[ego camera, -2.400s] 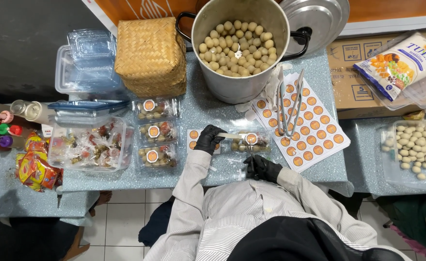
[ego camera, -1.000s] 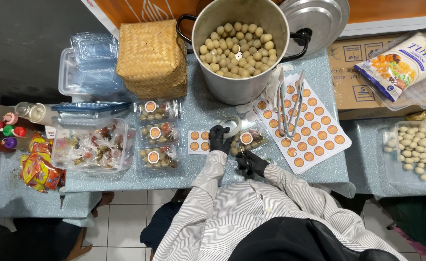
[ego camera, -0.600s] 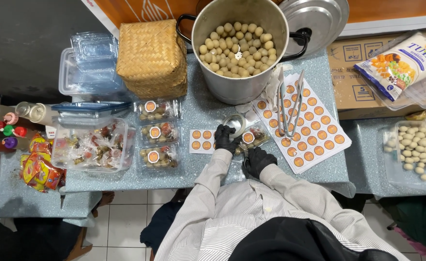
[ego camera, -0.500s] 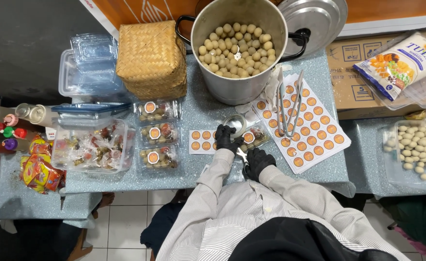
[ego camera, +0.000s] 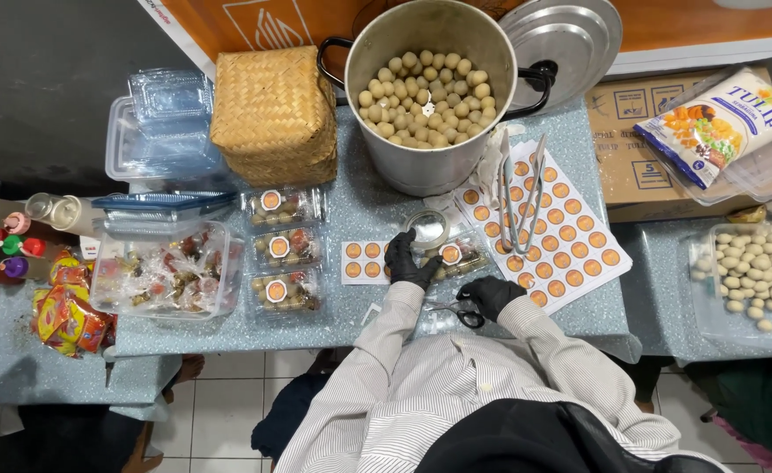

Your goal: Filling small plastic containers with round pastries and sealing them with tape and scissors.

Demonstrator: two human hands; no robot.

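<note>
Change: both gloved hands have drawn in toward the body since the earliest frame — the left hand (ego camera: pixel 408 261) has come from the small sticker strip (ego camera: pixel 364 261) across to the clear pack of balls (ego camera: pixel 452 254), which now carries a round orange sticker on its lid.
Meaning: the pack in hand looks labelled like the three finished packs (ego camera: pixel 283 247) lined up to its left, so this one seems close to done.
Left hand: black glove, fingers curled down onto the near left corner of the clear pack, pressing or steadying it; a firm grip cannot be told.
Right hand (ego camera: pixel 489 296): black glove, resting at the table's (ego camera: pixel 360 197) front edge, fingers closed around the handles of small scissors (ego camera: pixel 456 309).
Pack position: on the speckled table, just below the big metal pot (ego camera: pixel 430 88) of pale balls, between the sticker strip and the large sticker sheet (ego camera: pixel 552 232).
Nearby: metal tongs (ego camera: pixel 520 194) lie on the sheet — a roll of clear tape (ego camera: pixel 427 228) sits just behind the pack.
Far left: woven box (ego camera: pixel 272 114), stacked empty clear boxes (ego camera: pixel 162 123), tub of wrapped sweets (ego camera: pixel 162 271).
</note>
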